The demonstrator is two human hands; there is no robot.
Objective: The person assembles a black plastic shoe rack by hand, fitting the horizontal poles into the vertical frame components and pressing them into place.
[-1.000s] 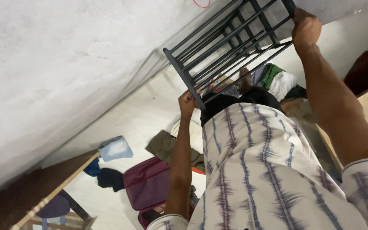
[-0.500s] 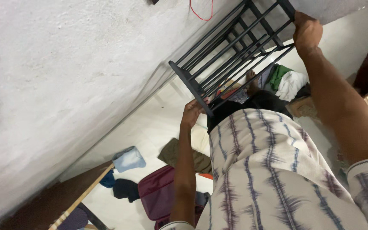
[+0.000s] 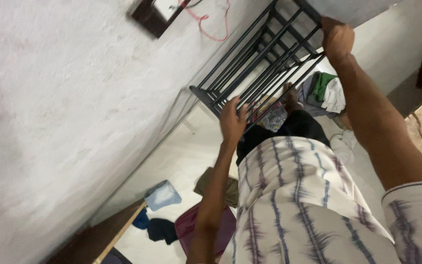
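A black metal rack [image 3: 264, 54] with thin parallel rods is held up in front of me, close to the grey wall [image 3: 74, 98]. My left hand [image 3: 233, 117] grips its lower end frame. My right hand [image 3: 337, 38] is closed around the far end of the rack, arm stretched out. My striped white shirt fills the lower middle of the view.
A dark wall box [image 3: 153, 14] with red wire [image 3: 216, 29] sits on the wall above the rack. On the white floor lie a maroon suitcase [image 3: 221, 227], a blue cloth [image 3: 163, 195], dark clothes [image 3: 162, 230] and a pile of green and white clothes [image 3: 326, 93]. A wooden edge [image 3: 118, 234] runs lower left.
The rack has swung closer to the wall and slightly leftward. My left hand has shifted up along its lower end. The view has tilted, bringing the wall box into sight.
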